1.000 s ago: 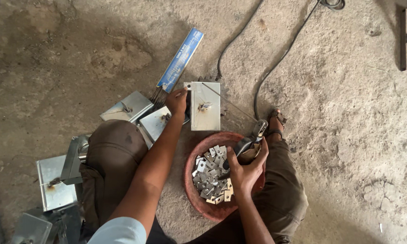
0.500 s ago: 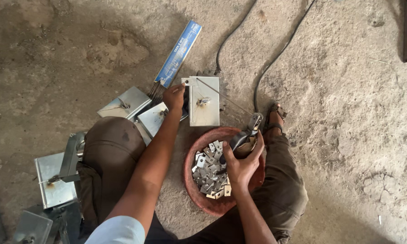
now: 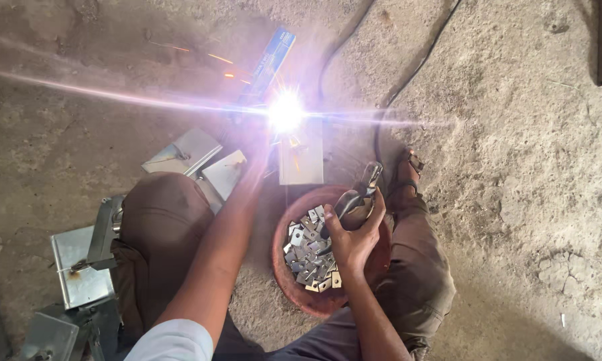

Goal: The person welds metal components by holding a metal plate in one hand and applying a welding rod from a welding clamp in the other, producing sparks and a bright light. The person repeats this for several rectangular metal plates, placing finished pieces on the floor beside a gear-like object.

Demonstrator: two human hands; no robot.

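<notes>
1. Flat grey sheet-metal plates (image 3: pixel 80 267) lie on the concrete floor (image 3: pixel 515 167), at its left edge.
2. Left hand (image 3: pixel 261 157) reaches the upright grey metal plate (image 3: pixel 301 160); grip lost in white arc glare (image 3: pixel 285 111), cannot tell.
3. Round red-brown bowl (image 3: pixel 284 267) holds small grey metal brackets (image 3: pixel 308 254).
4. Right hand (image 3: pixel 351 241) is closed around the dark electrode holder (image 3: pixel 358 194) above the bowl.

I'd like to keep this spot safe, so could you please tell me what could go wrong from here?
1. The left hand is bare and right beside the welding arc; flying sparks could burn it.
2. The cables lie on the floor near the arc, so spatter might damage them.
3. The right hand holds a metal tool over the bowl of small metal brackets, whose edges could cut skin.
</notes>
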